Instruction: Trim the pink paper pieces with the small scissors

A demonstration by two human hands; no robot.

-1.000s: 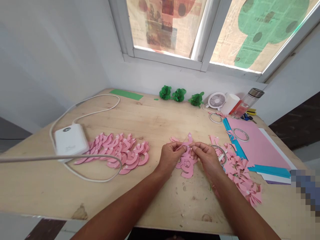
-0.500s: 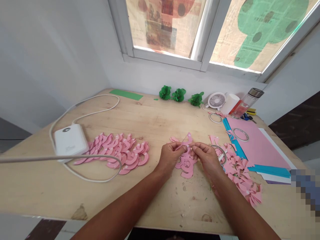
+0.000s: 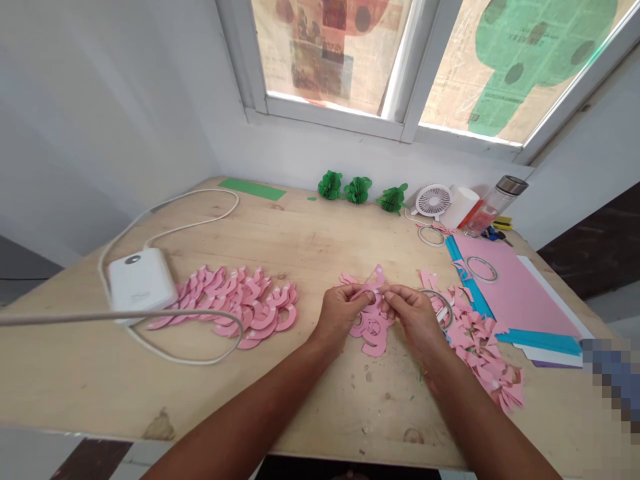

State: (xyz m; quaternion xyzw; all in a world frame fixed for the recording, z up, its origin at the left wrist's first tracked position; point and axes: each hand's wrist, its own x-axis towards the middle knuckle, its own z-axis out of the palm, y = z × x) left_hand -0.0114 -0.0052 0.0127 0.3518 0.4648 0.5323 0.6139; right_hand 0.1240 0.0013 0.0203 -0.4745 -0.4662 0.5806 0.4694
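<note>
A curved pink paper cut-out is pinched between both hands above the middle of the table. My left hand grips its left side with thumb and index finger. From the right, my right hand has its fingertips closed on the paper's lower edge. Several loose pink paper curves lie on the wood just below the hands, partly covered by them. Beside my right hand rests a tape roll, half hidden behind it, among pink paper scraps.
Left of the hands lies a heap of pink paper curves, near a white power bank with a looping cable. Coloured paper sheets lie right. Along the wall stand green paper balls, a small fan and a bottle.
Both hands stay in nearly the same place with the pink paper. The lowest loose curve under them looks slightly shifted; otherwise the table is unchanged.
</note>
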